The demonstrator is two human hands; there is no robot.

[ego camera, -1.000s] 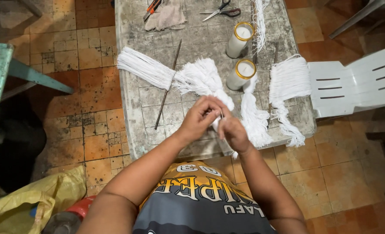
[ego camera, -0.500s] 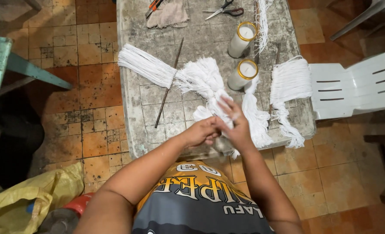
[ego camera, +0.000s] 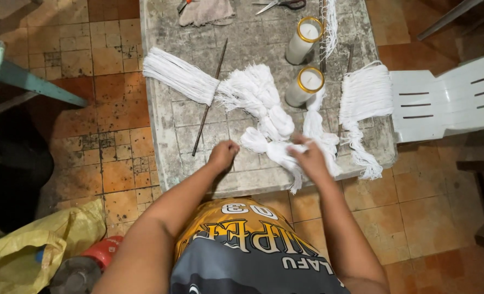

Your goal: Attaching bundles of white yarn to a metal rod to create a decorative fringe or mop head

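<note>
While knotted white cord lies bunched between both hands, right hand pinches its end, fingers together. Left hand is fisted, just beside the cord; whether it grips a strand, can't tell.

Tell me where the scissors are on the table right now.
In the head view, the scissors lie at the table's far edge, just left of the upper candle jar and right of the crumpled cloth.

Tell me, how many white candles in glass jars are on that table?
2. One tall white candle in a glass jar stands near the table's far edge; the second stands just nearer the person, beside the white string bundles. None seems hidden.
</note>
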